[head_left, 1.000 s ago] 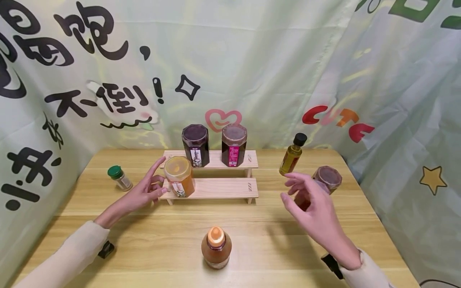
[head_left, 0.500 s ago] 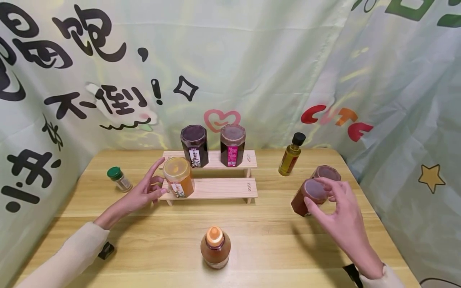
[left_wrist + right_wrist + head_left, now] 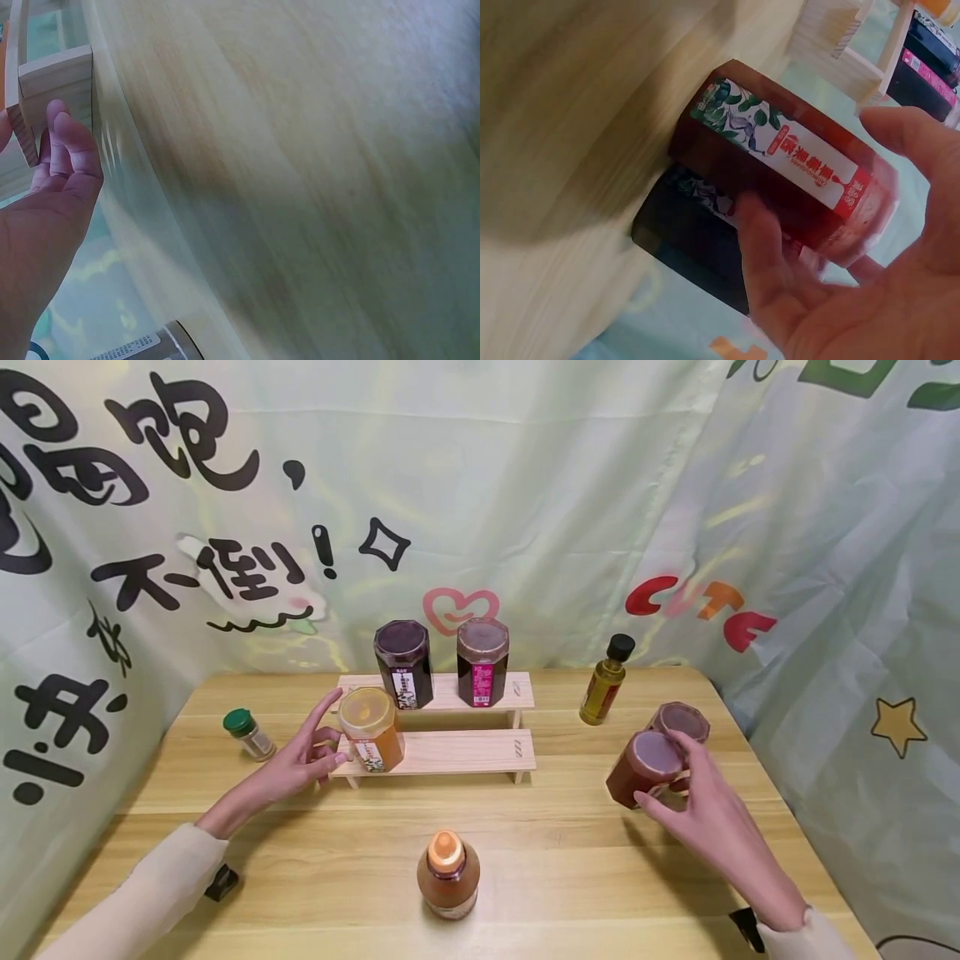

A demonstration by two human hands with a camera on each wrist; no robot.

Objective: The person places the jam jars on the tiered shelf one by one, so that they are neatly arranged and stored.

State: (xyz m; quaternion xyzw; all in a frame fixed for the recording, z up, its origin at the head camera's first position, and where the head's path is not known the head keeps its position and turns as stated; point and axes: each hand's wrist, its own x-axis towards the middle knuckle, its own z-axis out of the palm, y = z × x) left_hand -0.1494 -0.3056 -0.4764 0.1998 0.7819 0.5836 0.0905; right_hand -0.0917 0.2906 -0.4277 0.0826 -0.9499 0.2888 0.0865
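My right hand (image 3: 708, 814) reaches round a dark red octagonal jar (image 3: 633, 777) at the table's right. The right wrist view shows its thumb apart from this jar (image 3: 780, 154), with the other fingers beside it; firm contact cannot be told. Just behind stands a second dark jar (image 3: 684, 720). My left hand (image 3: 288, 760) is at the left end of the two-tier wooden stand (image 3: 465, 752), index finger extended, other fingers loosely bent near the board (image 3: 56, 71). An amber honey jar (image 3: 378, 739) on the lower tier is close to its thumb.
Two dark jars, one (image 3: 405, 664) left and one (image 3: 482, 664) right, occupy the upper tier. An orange-capped bottle (image 3: 448, 877) stands in front. An oil bottle (image 3: 606, 685) is back right, and a green-capped shaker (image 3: 251, 735) left. Printed cloth (image 3: 525, 485) encloses the table.
My right hand has moved right and down to the nearer dark red jar, its fingers coming round the upper part. The left hand stays by the stand.
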